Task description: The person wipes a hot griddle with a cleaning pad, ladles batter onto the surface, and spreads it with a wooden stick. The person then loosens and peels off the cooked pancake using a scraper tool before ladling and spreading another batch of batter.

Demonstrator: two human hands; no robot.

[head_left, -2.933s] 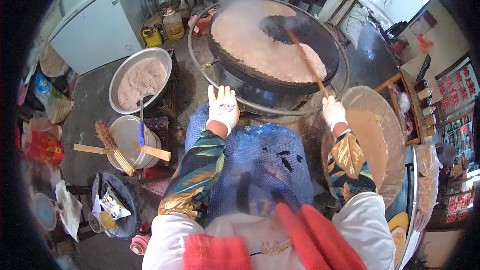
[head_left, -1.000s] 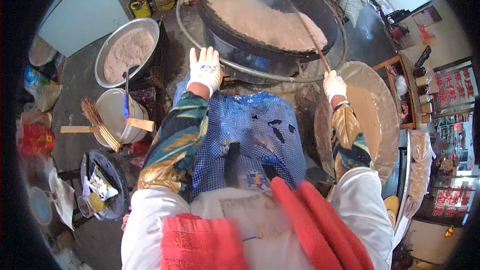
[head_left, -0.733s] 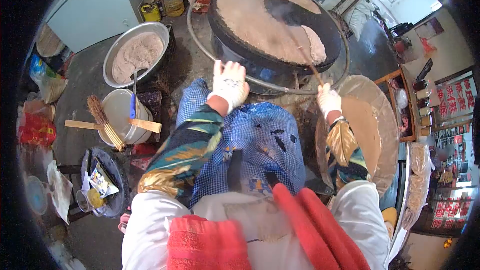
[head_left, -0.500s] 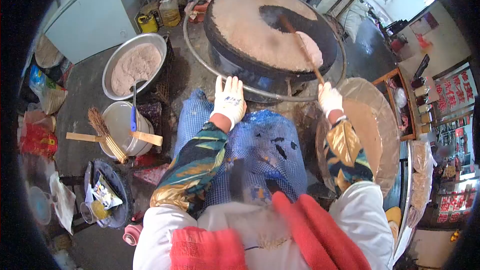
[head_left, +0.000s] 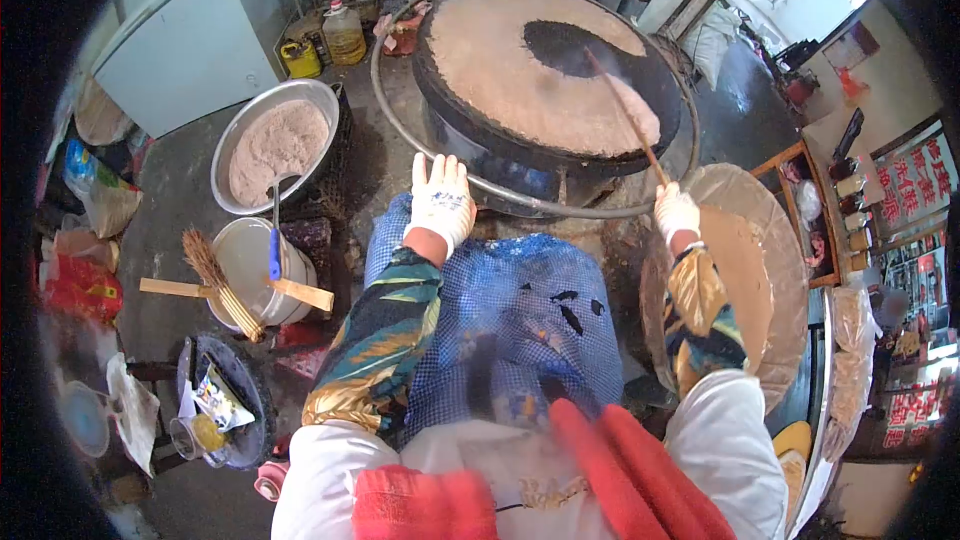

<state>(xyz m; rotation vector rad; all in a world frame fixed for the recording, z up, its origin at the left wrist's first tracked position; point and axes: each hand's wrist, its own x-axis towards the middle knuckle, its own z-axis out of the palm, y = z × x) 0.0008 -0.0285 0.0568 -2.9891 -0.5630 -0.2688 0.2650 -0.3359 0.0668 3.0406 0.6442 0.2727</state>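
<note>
My right hand point(head_left: 677, 213), in a white glove, grips the near end of a thin wooden stick point(head_left: 632, 122). The stick reaches across a large round black griddle point(head_left: 668, 105), its far end over a dark bare patch. A pinkish-brown batter layer point(head_left: 500, 65) covers much of the griddle, with a thicker ridge beside the stick. My left hand point(head_left: 440, 205), also gloved, has its fingers stretched out at the metal ring point(head_left: 480, 185) around the griddle; whether they press on it I cannot tell. Below my right hand stands a wide lined tub of light-brown batter point(head_left: 740, 270).
To the left, a metal basin point(head_left: 225, 185) holds a pinkish mass and a ladle. A white bucket point(head_left: 250, 250) bears wooden slats, a whisk brush point(head_left: 215, 275) and a blue handle. An oil jug point(head_left: 343, 35) stands behind. Blue checked cloth point(head_left: 510, 330) covers my lap. Steam rises from the griddle.
My right hand has moved slightly right and nearer me with the stick, whose far end has shifted right. The batter ridge lies farther right. My left hand stays near the ring.
</note>
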